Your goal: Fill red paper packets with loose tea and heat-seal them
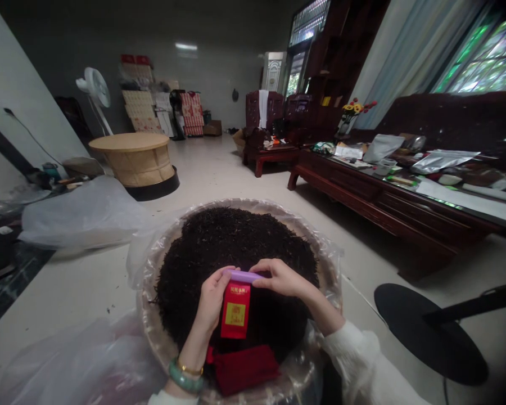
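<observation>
My left hand (215, 291) is closed on the left end of a purple bag clip (245, 276), a smooth bar. The fingers of my right hand (277, 277) pinch its other end. From the clip hangs a small red packet (236, 316) with gold lettering and a yellow square label; its top edge is hidden at the clip. Dark loose tea leaves (240, 233) fill the round, plastic-lined basket (149, 315) below. On the basket's near side lies a dark red cloth-like bundle (247, 368), just below the packet.
A low wooden table (341, 183) at the right carries bags and dishes. The black round base (430, 332) of a stand is at right front. Plastic sheeting (80, 214) covers floor at left, near a lidded round basket (130, 160) and a white fan (95, 87).
</observation>
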Demonstrator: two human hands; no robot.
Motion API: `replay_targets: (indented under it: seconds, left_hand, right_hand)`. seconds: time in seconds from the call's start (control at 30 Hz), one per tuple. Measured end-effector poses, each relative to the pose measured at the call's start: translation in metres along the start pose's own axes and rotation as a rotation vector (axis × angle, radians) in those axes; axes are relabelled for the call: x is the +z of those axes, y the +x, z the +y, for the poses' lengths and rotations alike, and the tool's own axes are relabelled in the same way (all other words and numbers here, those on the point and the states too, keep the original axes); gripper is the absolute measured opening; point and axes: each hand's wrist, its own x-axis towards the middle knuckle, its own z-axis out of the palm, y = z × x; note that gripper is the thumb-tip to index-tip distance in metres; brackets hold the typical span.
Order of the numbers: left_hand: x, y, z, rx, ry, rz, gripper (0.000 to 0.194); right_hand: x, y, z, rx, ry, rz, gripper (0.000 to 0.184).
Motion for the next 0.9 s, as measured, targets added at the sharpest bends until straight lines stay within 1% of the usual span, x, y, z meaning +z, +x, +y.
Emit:
replay_targets:
  seconds: [0.2, 0.33, 0.4, 0.47, 0.57, 0.63, 0.7, 0.77, 0.9]
  left_hand:
    - [0.005, -0.003, -0.005, 0.006, 0.003, 0.023, 0.049]
    - [0.006, -0.003, -0.004, 0.017, 0.03, 0.003, 0.047]
    - [0.005, -0.004, -0.002, 0.0, 0.033, -0.01, 0.048]
    - [0.004, -0.006, -0.001, -0.049, 0.038, -0.048, 0.052]
    - [0.002, -0.012, -0.004, -0.175, 0.101, -0.169, 0.059]
    - [0.0, -0.015, -0.009, -0.237, 0.153, -0.233, 0.057]
    - [-0.001, -0.017, -0.013, -0.246, 0.192, -0.252, 0.052]
    - [-0.003, -0.017, -0.015, -0.222, 0.212, -0.255, 0.048]
    - [-0.004, -0.017, -0.013, -0.215, 0.227, -0.255, 0.049]
  right_hand:
    - [0.011, 0.004, -0.005, 0.031, -0.008, 0.028, 0.024]
    - [0.019, 0.006, -0.008, -0.016, -0.051, 0.047, 0.024]
    - [0.02, 0.006, -0.008, -0.032, -0.054, 0.049, 0.023]
    - [0.02, 0.006, -0.007, -0.027, -0.061, 0.065, 0.021]
    - [0.018, 0.005, -0.008, -0.018, -0.082, 0.104, 0.018]
    - [0.018, 0.004, -0.009, -0.016, -0.09, 0.12, 0.017]
    - [0.019, 0.003, -0.01, -0.018, -0.093, 0.129, 0.016]
    - [0.02, 0.004, -0.008, -0.017, -0.064, 0.132, 0.018]
    - [0.013, 0.005, 0.0, 0.033, 0.074, 0.109, 0.026]
